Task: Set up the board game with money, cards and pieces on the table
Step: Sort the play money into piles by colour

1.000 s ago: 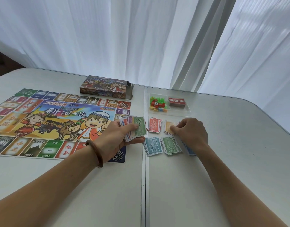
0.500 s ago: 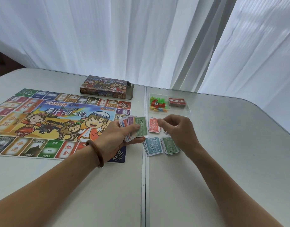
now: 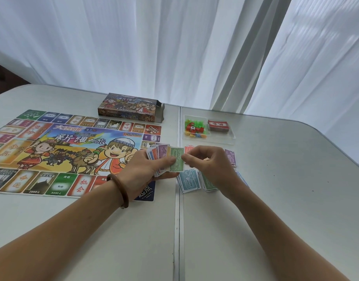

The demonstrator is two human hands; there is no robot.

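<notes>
The colourful game board (image 3: 52, 151) lies flat on the left half of the table. My left hand (image 3: 142, 169) holds a fanned stack of play money (image 3: 160, 155) over the board's right edge. My right hand (image 3: 207, 163) pinches the green 500 note (image 3: 177, 160) on top of that stack. Under and around my right hand lie sorted money piles on the table: blue notes (image 3: 188, 181), green notes (image 3: 208, 184), purple notes (image 3: 230, 157) and a partly hidden red pile (image 3: 188, 149).
A clear tray (image 3: 231, 136) behind the piles holds small coloured game pieces (image 3: 194, 128) and a red card deck (image 3: 218, 126). The open game box (image 3: 132, 107) stands behind the board. A seam (image 3: 177, 230) runs down the white table. Curtains hang behind.
My right hand has left the piles on the table and moved left to the stack in my left hand, taking the green 500 note between its fingers. The purple pile is now uncovered.
</notes>
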